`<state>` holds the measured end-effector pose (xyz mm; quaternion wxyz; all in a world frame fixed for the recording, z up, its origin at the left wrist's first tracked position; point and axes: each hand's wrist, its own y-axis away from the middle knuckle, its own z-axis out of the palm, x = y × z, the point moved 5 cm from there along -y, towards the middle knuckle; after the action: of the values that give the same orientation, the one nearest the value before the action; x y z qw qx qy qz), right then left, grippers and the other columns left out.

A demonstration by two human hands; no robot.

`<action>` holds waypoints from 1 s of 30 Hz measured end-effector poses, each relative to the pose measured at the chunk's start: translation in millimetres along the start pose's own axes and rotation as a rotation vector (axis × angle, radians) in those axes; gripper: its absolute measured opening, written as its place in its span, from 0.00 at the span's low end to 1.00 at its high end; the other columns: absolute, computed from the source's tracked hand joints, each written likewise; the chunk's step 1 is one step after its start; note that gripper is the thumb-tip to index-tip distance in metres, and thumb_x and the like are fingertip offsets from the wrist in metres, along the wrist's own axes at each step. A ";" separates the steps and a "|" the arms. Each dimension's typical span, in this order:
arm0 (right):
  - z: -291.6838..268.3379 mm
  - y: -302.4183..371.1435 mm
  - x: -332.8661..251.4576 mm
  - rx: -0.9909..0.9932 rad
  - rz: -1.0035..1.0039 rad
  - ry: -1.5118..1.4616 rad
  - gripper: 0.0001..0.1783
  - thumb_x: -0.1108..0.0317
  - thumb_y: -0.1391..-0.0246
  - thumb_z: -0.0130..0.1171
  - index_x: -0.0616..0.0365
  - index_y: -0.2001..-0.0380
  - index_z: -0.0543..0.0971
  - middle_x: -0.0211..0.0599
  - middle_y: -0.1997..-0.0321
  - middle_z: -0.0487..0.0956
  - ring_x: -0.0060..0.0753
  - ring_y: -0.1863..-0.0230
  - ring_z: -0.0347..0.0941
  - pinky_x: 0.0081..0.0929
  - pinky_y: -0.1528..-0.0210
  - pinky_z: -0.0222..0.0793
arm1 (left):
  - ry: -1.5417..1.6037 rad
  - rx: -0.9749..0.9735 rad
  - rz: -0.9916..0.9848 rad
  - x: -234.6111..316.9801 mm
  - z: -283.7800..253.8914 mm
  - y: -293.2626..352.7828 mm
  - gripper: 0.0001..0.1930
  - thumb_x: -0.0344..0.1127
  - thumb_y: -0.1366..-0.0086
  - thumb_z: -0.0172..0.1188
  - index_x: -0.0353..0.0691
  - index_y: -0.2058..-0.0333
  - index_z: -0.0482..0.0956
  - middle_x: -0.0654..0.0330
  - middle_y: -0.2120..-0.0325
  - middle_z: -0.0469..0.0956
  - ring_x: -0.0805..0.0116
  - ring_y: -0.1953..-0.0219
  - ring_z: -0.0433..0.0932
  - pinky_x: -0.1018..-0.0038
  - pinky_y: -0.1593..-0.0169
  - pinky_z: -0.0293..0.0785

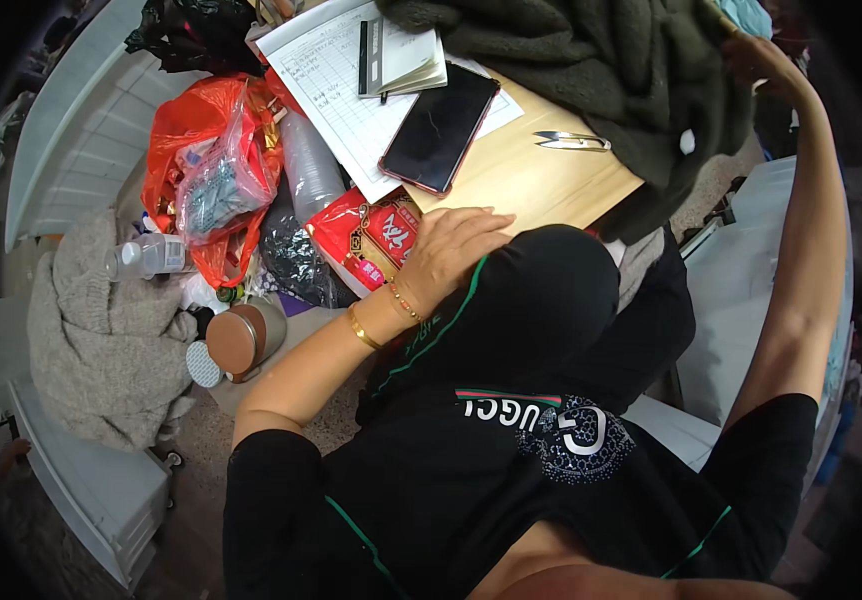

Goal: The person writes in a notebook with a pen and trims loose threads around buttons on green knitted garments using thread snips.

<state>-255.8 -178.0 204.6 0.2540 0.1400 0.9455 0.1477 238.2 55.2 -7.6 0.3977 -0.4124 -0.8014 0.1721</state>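
Observation:
My left hand (456, 245) lies flat with its fingers stretched out, resting on my dark-trousered knee beside the near edge of a light wooden board (561, 190). It holds nothing. My right arm reaches far to the right, and my right hand (763, 65) is at the outer edge of a dark green knitted fabric (591, 75). Its fingers look bent, but shadow hides what they grip. The fabric is heaped over the board's far side. Thread snips (573, 141) lie on the board, next to a black phone (441, 125) overlapping a written form sheet (326, 90).
A small notebook (406, 60) sits on the sheet. Left of the board are a red packet (366, 240), a red plastic bag (206, 160), a clear bottle (151, 256) and a brown-lidded jar (236, 342). A grey knit (101, 340) hangs at left; a pale cabinet (741, 290) stands right.

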 end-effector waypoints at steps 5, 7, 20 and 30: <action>-51.3 32.9 -1.0 0.339 -0.195 0.810 0.20 0.55 0.30 0.46 0.48 0.44 0.77 0.28 0.67 0.82 0.21 0.72 0.76 0.20 0.75 0.68 | 0.243 0.204 0.032 -9.6 -49.0 -42.0 0.17 0.16 0.46 0.56 0.38 0.58 0.81 0.57 0.60 0.83 0.59 0.59 0.80 0.66 0.54 0.74; 9.4 96.3 -75.7 0.469 -0.299 0.803 0.17 0.61 0.32 0.49 0.53 0.46 0.79 0.33 0.69 0.81 0.24 0.70 0.78 0.27 0.68 0.73 | -0.007 0.360 -0.052 -35.1 -78.7 -53.0 0.14 0.18 0.44 0.59 0.38 0.59 0.81 0.57 0.61 0.83 0.57 0.58 0.80 0.66 0.53 0.74; 267.4 126.8 -203.4 0.159 -0.658 0.343 0.13 0.59 0.42 0.60 0.57 0.63 0.85 0.36 0.74 0.82 0.33 0.73 0.79 0.29 0.68 0.72 | -0.334 0.155 -0.332 -126.8 -57.8 -112.2 0.31 0.39 0.40 0.66 0.35 0.40 0.67 0.33 0.41 0.66 0.36 0.43 0.72 0.56 0.40 0.70; 275.8 122.1 -200.2 0.203 -0.695 0.237 0.11 0.62 0.43 0.61 0.57 0.62 0.85 0.36 0.75 0.81 0.33 0.73 0.79 0.29 0.68 0.72 | -0.430 0.129 -0.321 -127.8 -66.0 -106.0 0.18 0.36 0.34 0.58 0.38 0.47 0.73 0.47 0.58 0.80 0.47 0.57 0.80 0.58 0.55 0.78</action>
<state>77.8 -76.7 107.2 0.1628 -0.1828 0.9692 -0.0267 278.0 -113.9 34.3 0.2658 -0.2081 -0.9099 0.2411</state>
